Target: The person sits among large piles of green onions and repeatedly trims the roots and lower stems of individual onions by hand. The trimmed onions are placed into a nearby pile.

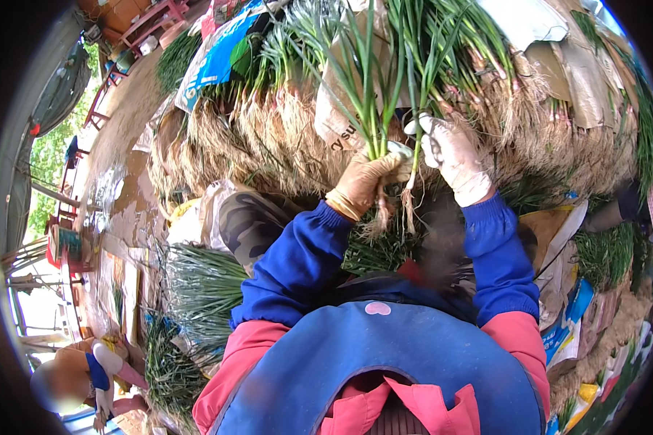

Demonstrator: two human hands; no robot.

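Note:
Gloved in a tan rubber glove, my left hand [373, 174] grips a small bunch of spring onions [374, 117] by the lower stems. Their green leaves point away from me and the roots hang below the hand. My right hand [450, 152], in a pale glove, holds a single spring onion [417, 147] between thumb and fingers, just right of the bunch. Its white base and thin roots point towards me. Beyond both hands lies a long pile of spring onions [283, 130] with brown, stringy roots facing me. A printed sack [337, 109] partly covers the pile.
Cut greens [378, 253] lie between my knees. A bundle of green leaves [207, 293] rests at my left, with loose greens [168, 364] below it. Another person [98, 370] works at lower left. More sacks [566, 321] and greens [604, 255] are at my right.

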